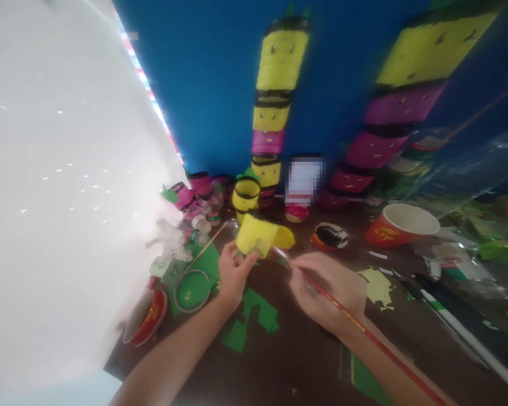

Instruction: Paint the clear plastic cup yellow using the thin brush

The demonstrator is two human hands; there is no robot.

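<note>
My left hand (236, 270) grips a small yellow-painted cup (256, 235), tilted on its side above the table, with a dark band along its upper rim. My right hand (328, 287) holds a red-handled paintbrush (342, 309) like a pen. The brush tip is at the cup's lower right side; whether it touches is unclear. Behind the cup, a patch of yellow paint in a container (284, 237) is partly hidden. A cut-down cup with black paint (329, 236) stands to the right. Green paper scraps (260, 310) lie below my hands.
Stacked yellow and pink cups with faces (271, 118) rise before the blue wall. A red paper cup (400, 225) stands at right, near pale paper scraps (377, 286). At left are a roll of tape (192, 270) and a red cup piece (152, 318).
</note>
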